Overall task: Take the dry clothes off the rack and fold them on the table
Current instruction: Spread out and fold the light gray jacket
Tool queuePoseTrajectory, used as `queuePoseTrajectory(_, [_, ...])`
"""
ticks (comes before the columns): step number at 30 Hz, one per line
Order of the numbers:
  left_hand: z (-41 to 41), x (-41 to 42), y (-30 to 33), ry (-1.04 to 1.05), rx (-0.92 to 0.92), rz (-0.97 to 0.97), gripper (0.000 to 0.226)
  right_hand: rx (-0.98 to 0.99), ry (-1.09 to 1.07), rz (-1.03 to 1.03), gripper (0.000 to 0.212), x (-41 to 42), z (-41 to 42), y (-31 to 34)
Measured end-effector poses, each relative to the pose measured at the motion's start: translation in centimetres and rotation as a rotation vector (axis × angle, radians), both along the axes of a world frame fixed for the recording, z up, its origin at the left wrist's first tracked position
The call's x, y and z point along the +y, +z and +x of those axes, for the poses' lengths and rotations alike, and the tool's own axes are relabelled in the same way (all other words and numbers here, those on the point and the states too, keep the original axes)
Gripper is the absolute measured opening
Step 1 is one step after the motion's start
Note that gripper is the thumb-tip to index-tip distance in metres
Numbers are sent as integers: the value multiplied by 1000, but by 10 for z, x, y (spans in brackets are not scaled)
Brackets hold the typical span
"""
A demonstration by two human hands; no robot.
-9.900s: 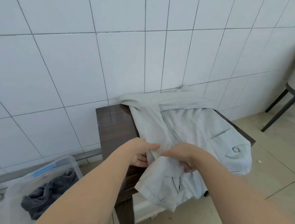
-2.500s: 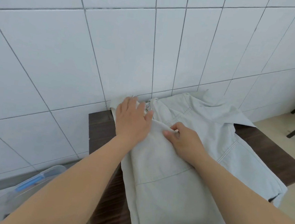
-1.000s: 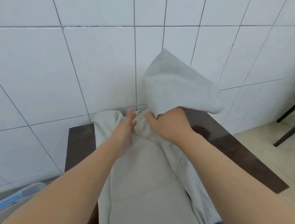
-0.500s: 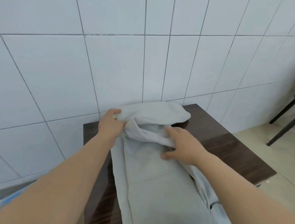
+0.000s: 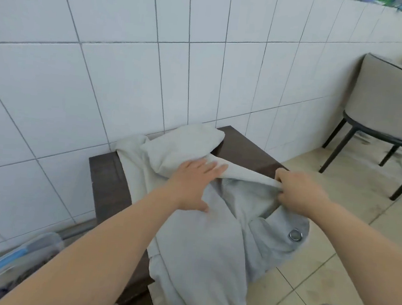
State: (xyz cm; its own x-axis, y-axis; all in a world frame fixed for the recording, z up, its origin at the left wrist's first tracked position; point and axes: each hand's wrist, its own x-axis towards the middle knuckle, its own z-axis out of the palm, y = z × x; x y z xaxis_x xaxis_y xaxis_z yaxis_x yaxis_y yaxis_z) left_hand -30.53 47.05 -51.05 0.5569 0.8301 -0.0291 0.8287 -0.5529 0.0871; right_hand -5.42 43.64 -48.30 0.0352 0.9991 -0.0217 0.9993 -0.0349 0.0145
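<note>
A pale grey garment [image 5: 200,254] lies across the small dark wooden table [image 5: 108,188] against the tiled wall, its lower part hanging over the front edge. One fold lies bunched at the back by the wall. My left hand [image 5: 193,183] presses flat on the cloth near its middle, fingers straight. My right hand [image 5: 297,192] grips a stretched strip of the garment at the table's right side and holds it taut. A metal ring [image 5: 295,234] shows on the hanging right part.
A clear plastic bin [image 5: 12,264] with a blue latch holds dark cloth on the floor at lower left. A grey chair [image 5: 389,100] with black legs stands at the right. White tiled wall runs behind the table; beige floor tiles lie to the right.
My right hand has moved from the middle of the garment to the right and now pulls a strip of it taut. My left hand left the back edge and now lies flat on the cloth.
</note>
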Motion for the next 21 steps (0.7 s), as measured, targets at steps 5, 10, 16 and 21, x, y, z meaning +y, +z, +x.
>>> queuePoseTrajectory(5, [11,-11,-25,124,247,-139,70,-88,172,687,45,-30,-36,-3])
queuePoseTrajectory(10, [12,-19,-38,170,323,-91,57,-70,69,55,35,-83,-57,-66])
queuePoseTrajectory(16, [33,-40,-30,-101,27,1,39,84,-121,403,26,-96,-36,-77])
queuePoseTrajectory(21, [60,-54,-20,-110,134,-172,64,-32,3,744,29,-86,-18,-10])
